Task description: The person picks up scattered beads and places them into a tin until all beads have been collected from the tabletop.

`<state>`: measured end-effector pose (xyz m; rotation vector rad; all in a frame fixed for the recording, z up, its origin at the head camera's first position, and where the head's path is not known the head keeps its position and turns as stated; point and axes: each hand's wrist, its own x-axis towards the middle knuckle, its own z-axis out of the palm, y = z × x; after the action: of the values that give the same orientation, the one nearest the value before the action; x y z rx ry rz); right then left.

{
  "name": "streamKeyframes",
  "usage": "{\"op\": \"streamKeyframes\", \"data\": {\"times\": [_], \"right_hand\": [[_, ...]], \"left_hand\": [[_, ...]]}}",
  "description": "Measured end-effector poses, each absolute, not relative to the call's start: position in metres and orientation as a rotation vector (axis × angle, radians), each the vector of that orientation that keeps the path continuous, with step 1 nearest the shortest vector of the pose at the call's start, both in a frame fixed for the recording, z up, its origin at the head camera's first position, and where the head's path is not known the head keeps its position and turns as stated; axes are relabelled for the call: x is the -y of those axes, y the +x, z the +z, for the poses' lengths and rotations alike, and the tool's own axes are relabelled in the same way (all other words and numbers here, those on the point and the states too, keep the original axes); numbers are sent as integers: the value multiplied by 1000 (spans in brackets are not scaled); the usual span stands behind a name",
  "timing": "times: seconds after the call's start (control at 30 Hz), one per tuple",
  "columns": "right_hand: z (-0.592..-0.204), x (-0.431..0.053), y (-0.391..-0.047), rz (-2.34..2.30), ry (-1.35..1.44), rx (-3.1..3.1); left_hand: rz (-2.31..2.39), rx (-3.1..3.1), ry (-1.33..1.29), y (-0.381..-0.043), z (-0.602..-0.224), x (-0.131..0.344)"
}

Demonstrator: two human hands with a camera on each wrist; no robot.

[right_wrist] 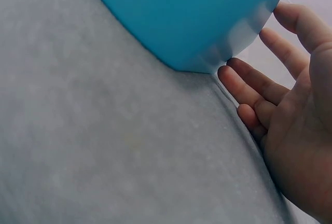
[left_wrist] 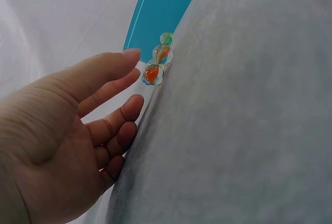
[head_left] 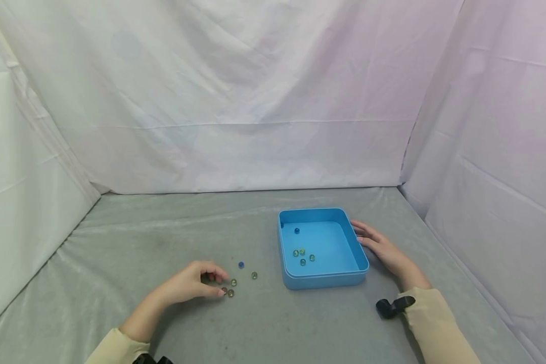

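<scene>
Several glass marbles lie on the grey cloth by my left hand [head_left: 188, 285], among them a blue marble [head_left: 241, 265] and a green marble [head_left: 254, 275]. My left thumb and fingers are parted and loosely bent at the nearest ones. In the left wrist view, an orange-swirled marble [left_wrist: 153, 73] sits just past the fingertips, not gripped. To the right stands a light blue open box [head_left: 325, 280] with several marbles inside, such as a dark blue marble [head_left: 297, 230]. My right hand [head_left: 384, 253] rests its extended fingers against the box's right side.
Grey cloth [head_left: 186, 222] covers the table. White curtains [head_left: 236, 156] hang along the back and both sides. A black wrist device [head_left: 395, 306] is strapped on the right sleeve.
</scene>
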<state>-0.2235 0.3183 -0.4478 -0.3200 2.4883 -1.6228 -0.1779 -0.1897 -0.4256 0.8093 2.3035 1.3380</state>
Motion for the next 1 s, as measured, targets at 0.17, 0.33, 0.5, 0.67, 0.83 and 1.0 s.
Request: {"op": "streamKeyframes", "data": {"times": [0.17, 0.33, 0.5, 0.67, 0.83, 1.0], "right_hand": [[-448, -319, -224, -1624, -318, -2488], [-447, -318, -223, -1620, -320, -2488], [-446, -318, -224, -1626, -328, -2486], [-444, -317, -224, -1619, -334, -2488], [-444, -317, -223, -1622, -328, -2487], [-445, -318, -223, -1603, -327, -2498]], "left_hand": [[1342, -2309, 836, -178, -428, 190], [1332, -2314, 861, -178, -429, 189], [1282, -2353, 846, -179, -428, 188], [1248, -2385, 840, -180, -428, 186], [1218, -2424, 846, -179, -429, 185], [1223, -2428, 849, -178, -429, 184]]}}
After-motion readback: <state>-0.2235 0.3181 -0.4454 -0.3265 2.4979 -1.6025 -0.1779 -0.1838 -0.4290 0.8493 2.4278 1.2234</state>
